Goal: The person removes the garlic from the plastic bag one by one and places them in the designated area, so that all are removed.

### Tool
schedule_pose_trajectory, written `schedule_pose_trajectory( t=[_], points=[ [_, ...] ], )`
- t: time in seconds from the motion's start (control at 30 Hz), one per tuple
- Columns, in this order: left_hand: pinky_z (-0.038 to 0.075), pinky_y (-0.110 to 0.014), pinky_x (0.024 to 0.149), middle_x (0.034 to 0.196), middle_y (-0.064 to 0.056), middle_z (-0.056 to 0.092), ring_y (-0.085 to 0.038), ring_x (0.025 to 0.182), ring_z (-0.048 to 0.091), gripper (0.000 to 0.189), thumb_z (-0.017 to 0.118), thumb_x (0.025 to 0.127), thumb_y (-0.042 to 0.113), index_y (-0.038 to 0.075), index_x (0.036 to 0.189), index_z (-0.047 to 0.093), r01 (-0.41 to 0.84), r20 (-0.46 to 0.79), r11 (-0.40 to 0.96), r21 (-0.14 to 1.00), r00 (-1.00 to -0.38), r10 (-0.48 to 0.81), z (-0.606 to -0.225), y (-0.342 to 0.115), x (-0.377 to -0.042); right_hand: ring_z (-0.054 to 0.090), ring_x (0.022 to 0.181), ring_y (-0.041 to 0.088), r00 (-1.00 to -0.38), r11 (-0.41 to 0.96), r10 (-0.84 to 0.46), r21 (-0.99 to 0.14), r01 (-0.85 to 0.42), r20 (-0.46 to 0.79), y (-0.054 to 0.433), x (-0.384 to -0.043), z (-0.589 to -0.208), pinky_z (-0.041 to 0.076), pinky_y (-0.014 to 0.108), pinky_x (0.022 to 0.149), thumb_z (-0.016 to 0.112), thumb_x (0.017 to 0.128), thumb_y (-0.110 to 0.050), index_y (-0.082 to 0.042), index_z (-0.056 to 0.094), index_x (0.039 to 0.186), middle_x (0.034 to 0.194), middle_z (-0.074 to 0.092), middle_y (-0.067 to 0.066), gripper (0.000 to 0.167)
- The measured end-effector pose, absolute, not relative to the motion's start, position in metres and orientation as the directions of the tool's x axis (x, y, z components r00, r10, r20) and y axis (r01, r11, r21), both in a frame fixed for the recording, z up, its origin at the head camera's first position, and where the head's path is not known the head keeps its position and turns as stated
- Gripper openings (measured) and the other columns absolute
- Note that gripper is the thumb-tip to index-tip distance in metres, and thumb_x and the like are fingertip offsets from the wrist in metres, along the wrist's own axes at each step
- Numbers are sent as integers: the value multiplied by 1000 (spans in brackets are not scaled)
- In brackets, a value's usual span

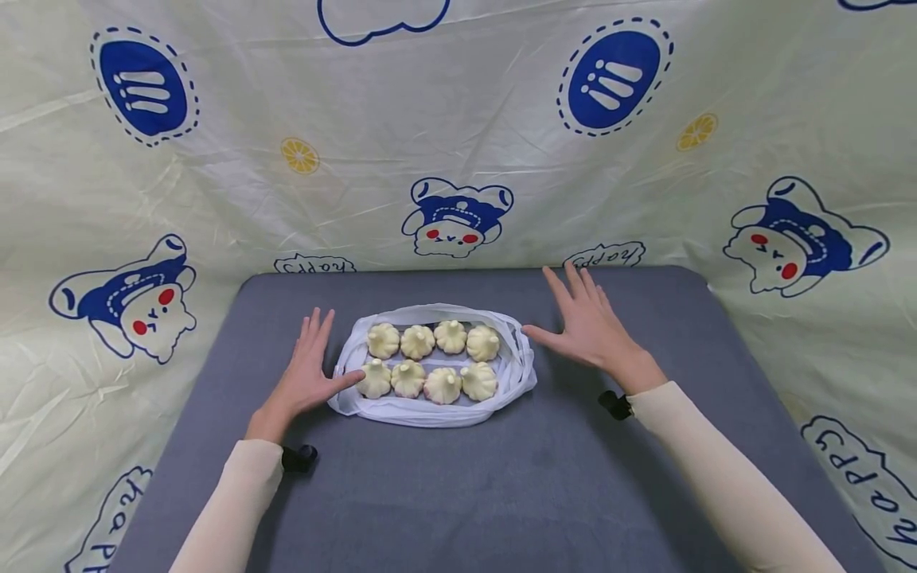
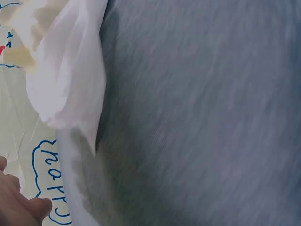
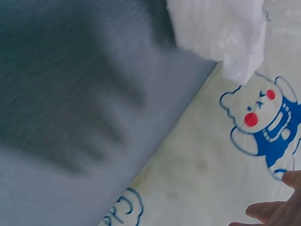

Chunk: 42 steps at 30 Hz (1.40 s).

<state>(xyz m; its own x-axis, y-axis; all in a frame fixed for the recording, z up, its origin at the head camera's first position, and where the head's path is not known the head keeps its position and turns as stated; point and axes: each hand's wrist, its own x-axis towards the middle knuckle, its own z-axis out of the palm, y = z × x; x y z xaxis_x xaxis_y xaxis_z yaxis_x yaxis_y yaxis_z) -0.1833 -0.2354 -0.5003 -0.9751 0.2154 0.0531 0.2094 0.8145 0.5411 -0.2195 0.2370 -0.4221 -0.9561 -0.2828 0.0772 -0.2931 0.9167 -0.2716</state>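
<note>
Several garlic bulbs (image 1: 443,385) sit in two rows inside a white plastic bag (image 1: 430,415), whose rim is spread wide around them. My left hand (image 1: 306,382) is at the bag's left side with fingers extended, its thumb over the edge by the nearest-left bulb; whether it touches is unclear. On the other side, my right hand (image 1: 589,325) is spread with the thumb tip close to the bag's right rim. Neither hand holds anything. The left wrist view shows the bag's white side (image 2: 70,70) and part of the left hand (image 2: 21,202); the right wrist view has the bag (image 3: 216,33) too.
The bag rests on a table with a dark grey cloth (image 1: 458,493). Behind and beside it hangs a pale curtain (image 1: 358,191) printed with blue cartoon figures. Dark wrist cameras (image 1: 299,458) sit at both cuffs.
</note>
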Motion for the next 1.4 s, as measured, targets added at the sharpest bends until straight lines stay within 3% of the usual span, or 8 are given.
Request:
schedule_pose_trajectory(
  t=[0.17, 0.37, 0.67, 1.07, 1.4],
  points=[
    [7, -74, 122, 174, -19, 2, -49, 158, 0, 115, 81, 80, 55, 13, 166, 17, 246, 77, 771, 587, -965, 249, -510, -227, -182, 6, 157, 52, -937, 897, -340, -269, -349, 83, 219, -218, -419, 15, 72, 122, 57, 88, -76, -19, 10, 167, 172, 1, 23, 108],
    [10, -74, 121, 173, -20, 3, -47, 159, -2, 110, 85, 78, 48, 15, 164, 26, 218, 77, 700, 680, -971, 228, -516, -220, -178, 10, 157, 50, -908, 865, -408, -277, -418, 96, 197, -216, -417, 20, 71, 122, 57, 89, -75, -20, 10, 167, 173, 3, 22, 107],
    [17, -75, 120, 173, -18, 7, -46, 158, 6, 107, 86, 78, 41, 13, 164, 28, 186, 73, 633, 751, -977, 201, -525, -210, -176, 10, 158, 46, -881, 827, -465, -314, -467, 87, 165, -213, -418, 19, 67, 124, 57, 89, -76, -23, 9, 167, 174, -1, 16, 106],
    [16, -66, 125, 173, -8, 19, -39, 159, 13, 105, 88, 77, 39, 12, 162, 32, 182, 59, 585, 791, -973, 222, -534, -202, -178, 9, 159, 43, -836, 763, -546, -386, -518, 42, 126, -206, -424, 17, 68, 124, 58, 86, -78, -26, 9, 167, 175, 1, 13, 108],
    [19, -66, 124, 174, -9, 15, -39, 159, 13, 111, 90, 76, 37, 15, 164, 27, 156, 10, 571, 806, -968, 252, -534, -203, -179, 17, 159, 36, -777, 666, -629, -513, -541, 3, 93, -204, -426, 28, 66, 121, 66, 86, -70, -30, 9, 167, 174, 11, 10, 107]
  ],
)
